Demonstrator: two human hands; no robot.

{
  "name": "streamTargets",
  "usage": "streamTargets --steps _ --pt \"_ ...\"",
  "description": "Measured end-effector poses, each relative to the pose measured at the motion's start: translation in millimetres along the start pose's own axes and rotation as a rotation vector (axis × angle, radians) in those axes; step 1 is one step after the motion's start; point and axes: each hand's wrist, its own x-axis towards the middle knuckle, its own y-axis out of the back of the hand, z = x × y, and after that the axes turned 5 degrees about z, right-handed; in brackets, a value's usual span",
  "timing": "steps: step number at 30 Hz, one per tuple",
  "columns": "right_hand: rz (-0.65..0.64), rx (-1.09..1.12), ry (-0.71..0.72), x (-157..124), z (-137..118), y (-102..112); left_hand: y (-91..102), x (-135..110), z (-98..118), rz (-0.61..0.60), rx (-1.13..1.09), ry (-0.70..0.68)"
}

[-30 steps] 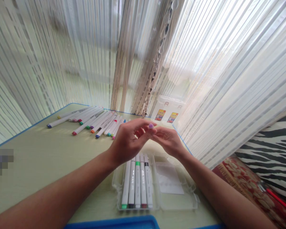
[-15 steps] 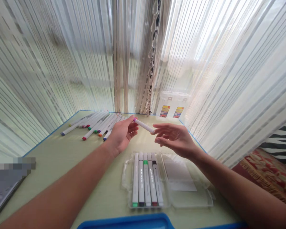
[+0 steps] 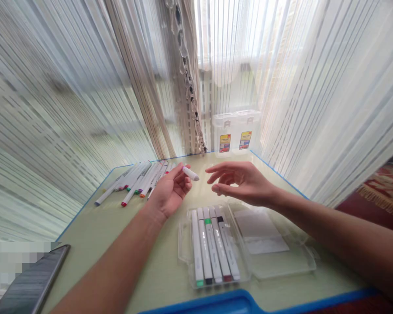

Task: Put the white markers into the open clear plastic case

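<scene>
A white marker (image 3: 190, 173) with a purple band is pinched in my left hand (image 3: 172, 189), its grey-white end pointing toward my right. Across a small gap, my right hand (image 3: 240, 181) is open, thumb and fingers apart, touching nothing. Below the hands lies an open clear plastic case (image 3: 245, 266). Several white markers (image 3: 212, 248) stand side by side in its left half, with green, black and dark red ends. The right half holds a white sheet (image 3: 262, 231). Behind my left hand, more loose markers (image 3: 134, 183) lie in a spread pile, partly hidden by the hand.
Two clear cases with yellow labels (image 3: 235, 141) stand at the table's back corner. String curtains (image 3: 68, 109) hang around the back and sides. A dark flat device (image 3: 36, 283) lies at the left. The table (image 3: 94, 235) has a blue edge.
My right hand has come away from the marker's end. The marker in my left hand has turned, its end now pointing more toward me. The camera view has shifted and tilted.
</scene>
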Motion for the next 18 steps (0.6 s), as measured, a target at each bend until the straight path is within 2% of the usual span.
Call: streamTargets --steps 12,15,18 --pt "-0.031 0.037 -0.013 1.1 -1.1 2.6 -2.5 -3.0 -0.6 -0.007 0.006 0.014" --pt "-0.033 0.082 -0.041 1.3 -1.1 2.4 -2.0 -2.9 -2.6 0.010 0.084 -0.050" --pt "-0.049 0.143 -0.100 1.9 -1.2 1.8 -2.9 -5.6 -7.2 -0.032 0.218 -0.194"
